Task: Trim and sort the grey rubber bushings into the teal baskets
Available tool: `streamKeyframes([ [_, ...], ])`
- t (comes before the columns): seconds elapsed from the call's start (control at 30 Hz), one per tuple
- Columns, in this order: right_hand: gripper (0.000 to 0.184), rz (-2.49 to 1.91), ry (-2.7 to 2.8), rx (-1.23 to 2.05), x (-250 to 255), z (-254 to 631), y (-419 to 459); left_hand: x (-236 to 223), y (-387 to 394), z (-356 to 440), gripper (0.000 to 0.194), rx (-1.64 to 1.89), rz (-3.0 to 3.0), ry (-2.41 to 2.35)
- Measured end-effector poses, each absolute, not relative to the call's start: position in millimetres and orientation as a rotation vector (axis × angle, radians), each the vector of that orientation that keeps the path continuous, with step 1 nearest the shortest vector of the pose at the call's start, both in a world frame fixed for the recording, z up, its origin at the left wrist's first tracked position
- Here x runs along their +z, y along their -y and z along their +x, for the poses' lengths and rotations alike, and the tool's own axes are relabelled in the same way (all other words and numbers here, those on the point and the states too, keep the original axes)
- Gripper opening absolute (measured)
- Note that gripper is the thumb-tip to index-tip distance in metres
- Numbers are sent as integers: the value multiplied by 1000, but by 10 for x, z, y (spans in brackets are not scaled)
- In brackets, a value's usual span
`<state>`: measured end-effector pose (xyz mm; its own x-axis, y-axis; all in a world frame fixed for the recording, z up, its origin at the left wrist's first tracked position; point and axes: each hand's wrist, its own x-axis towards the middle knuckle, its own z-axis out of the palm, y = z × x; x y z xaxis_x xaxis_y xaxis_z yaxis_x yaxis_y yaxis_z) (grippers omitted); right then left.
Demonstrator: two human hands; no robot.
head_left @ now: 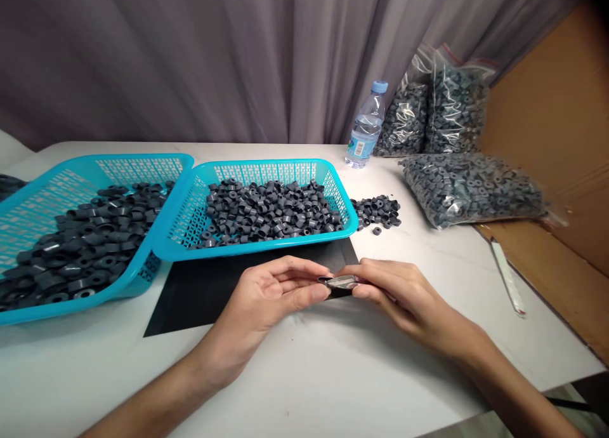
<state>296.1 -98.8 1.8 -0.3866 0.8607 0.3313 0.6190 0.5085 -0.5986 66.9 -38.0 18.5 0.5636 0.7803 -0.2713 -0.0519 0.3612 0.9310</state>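
Note:
My left hand (266,295) pinches a small dark grey plastic piece (325,280) between thumb and fingertips, and much of that piece is hidden. From the other side my right hand (404,292) is closed around a small silver metal tool (344,282). Its tip meets the grey piece, but the fingers cover too much to tell its exact kind. Both hands are close together above the near edge of a black mat (200,292). Just beyond them stands a blue-green plastic basket (254,246) filled with dark grey ring-shaped pieces (271,206).
On the left, a second blue-green basket (137,279) holds larger dark grey rings. Loose pieces (380,211) lie right of the middle basket. Behind them are a water bottle (366,127) and bags of pieces (476,187). A slim white-handled tool (507,276) lies near the cardboard (556,279).

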Motion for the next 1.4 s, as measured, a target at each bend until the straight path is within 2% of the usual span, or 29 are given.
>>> streamKeyframes([
  [1.4, 24, -1166, 2117, 494, 3, 2981, 986, 154, 370, 668, 20, 607, 1093, -807],
])
